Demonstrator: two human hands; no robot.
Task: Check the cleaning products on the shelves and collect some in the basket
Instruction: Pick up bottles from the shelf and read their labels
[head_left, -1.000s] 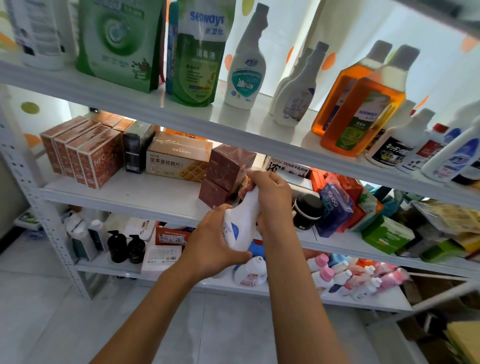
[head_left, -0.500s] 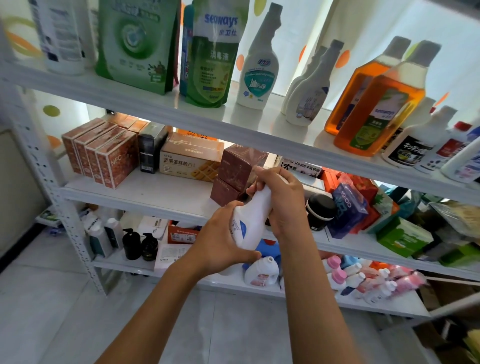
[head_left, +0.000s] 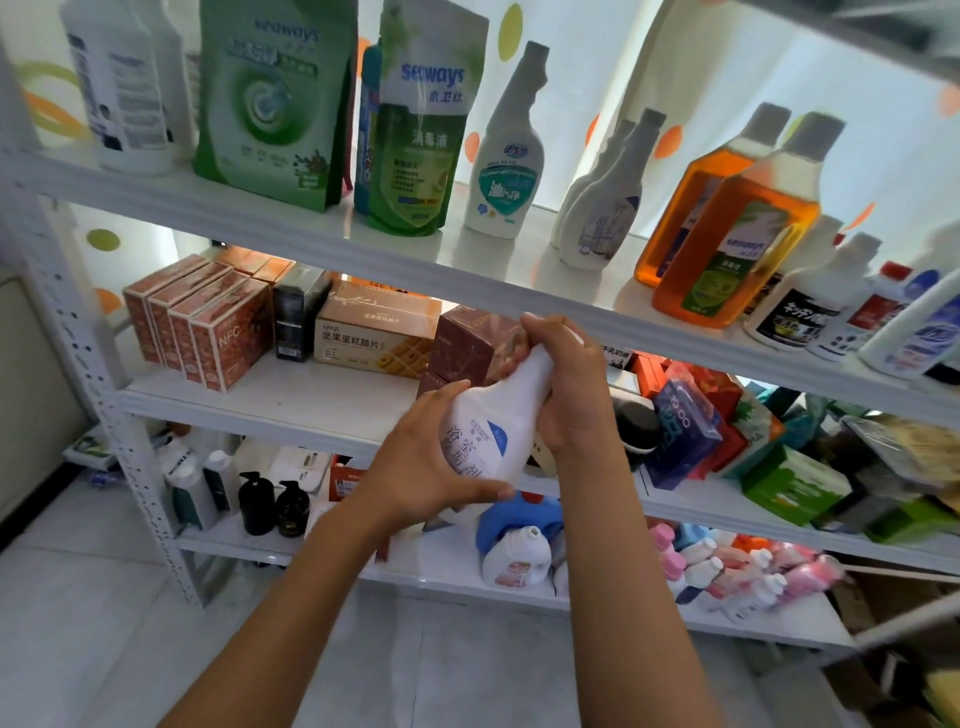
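Both your hands hold one white bottle (head_left: 491, 421) before the shelves (head_left: 311, 405). Your left hand (head_left: 421, 467) clasps its body. Your right hand (head_left: 569, 384) wraps its neck, probably covering the cap.

Open air fronts the shelves, above bare floor (head_left: 130, 623). On the top shelf (head_left: 322, 228), a wide gap lies between the white spray bottle (head_left: 503, 166) and the paired bottles (head_left: 602, 208). The middle shelf (head_left: 291, 395) has bare board before the boxes (head_left: 202, 327); its right end is crammed with packets (head_left: 691, 421).
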